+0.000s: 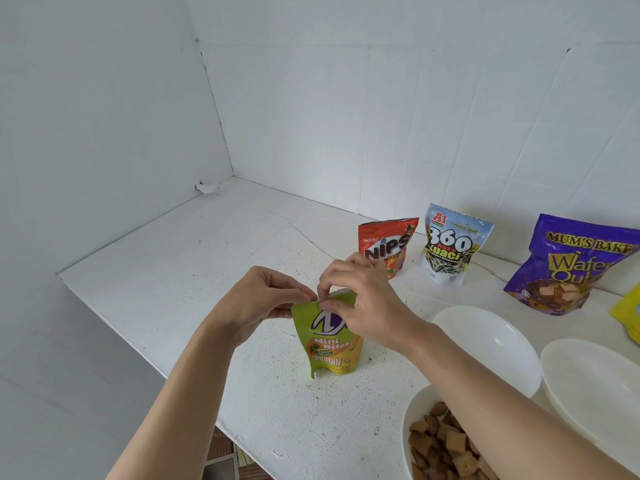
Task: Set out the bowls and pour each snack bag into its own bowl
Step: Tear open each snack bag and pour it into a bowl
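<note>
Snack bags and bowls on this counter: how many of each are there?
Snack bags: 5 (green Mini Bites bag, red Nips bag, white 360 Kuaci bag, purple Mum's Bake bag, yellow bag cut off at the right edge)
Bowls: 3 (bowl with snacks, middle empty bowl, right empty bowl)
Total: 8

**On the desk (173,265), the green Mini Bites bag (329,341) is being pinched**

The left hand (263,299) and right hand (360,299) are pinching its top edge while it is standing upright. Under the right forearm, a bowl of brown snacks (440,441) is sitting beside two empty white bowls (491,344). A red Nips bag (386,245), a 360 Kuaci bag (448,247) and a purple Mum's Bake bag (568,268) are standing near the wall.
</note>
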A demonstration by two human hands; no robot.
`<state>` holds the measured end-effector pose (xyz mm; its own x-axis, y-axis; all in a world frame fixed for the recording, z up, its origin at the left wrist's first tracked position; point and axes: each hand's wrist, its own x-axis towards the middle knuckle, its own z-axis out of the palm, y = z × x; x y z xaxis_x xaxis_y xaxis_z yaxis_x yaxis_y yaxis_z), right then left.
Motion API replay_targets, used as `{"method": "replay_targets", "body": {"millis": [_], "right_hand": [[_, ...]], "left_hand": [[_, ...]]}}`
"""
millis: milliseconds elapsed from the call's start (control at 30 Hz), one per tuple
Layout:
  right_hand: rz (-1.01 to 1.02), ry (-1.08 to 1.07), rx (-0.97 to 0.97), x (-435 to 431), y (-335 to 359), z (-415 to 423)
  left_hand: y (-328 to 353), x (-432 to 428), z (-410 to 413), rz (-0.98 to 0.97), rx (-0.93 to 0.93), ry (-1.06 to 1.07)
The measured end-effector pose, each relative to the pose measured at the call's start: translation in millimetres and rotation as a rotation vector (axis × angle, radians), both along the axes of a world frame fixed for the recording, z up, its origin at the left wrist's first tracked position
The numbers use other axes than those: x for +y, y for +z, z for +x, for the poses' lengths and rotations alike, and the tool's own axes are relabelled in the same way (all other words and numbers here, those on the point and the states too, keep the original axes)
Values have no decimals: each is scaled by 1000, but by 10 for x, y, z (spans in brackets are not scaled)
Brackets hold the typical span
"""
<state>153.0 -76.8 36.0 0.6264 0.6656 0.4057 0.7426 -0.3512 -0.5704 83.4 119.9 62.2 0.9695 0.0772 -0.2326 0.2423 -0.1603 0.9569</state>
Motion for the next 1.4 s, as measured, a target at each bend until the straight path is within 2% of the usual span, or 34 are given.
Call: {"method": "replay_targets", "body": {"millis": [167, 300, 433, 600, 1000, 1167, 1300, 1400], "right_hand": [[-14, 75, 12, -25, 12, 12], [-15, 50, -31, -45, 15, 59], [-50, -24, -94, -9, -4, 47], [-185, -55, -135, 28, 17, 23], [-163, 51, -16, -19, 42, 56], [-103, 82, -59, -9, 29, 17], [-50, 23, -82, -9, 13, 27], [-80, -26, -68, 3, -4, 22]], "left_hand": [[13, -8, 0, 15, 20, -75], [36, 9, -12, 43, -36, -130], [43, -18, 14, 92, -32, -78], [74, -105, 62, 295, -39, -21], [39, -128, 43, 258, -20, -9], [4, -72, 46, 270, -25, 37], [72, -7, 12, 265, -54, -101], [66, 12, 8, 246, -44, -113]]}}
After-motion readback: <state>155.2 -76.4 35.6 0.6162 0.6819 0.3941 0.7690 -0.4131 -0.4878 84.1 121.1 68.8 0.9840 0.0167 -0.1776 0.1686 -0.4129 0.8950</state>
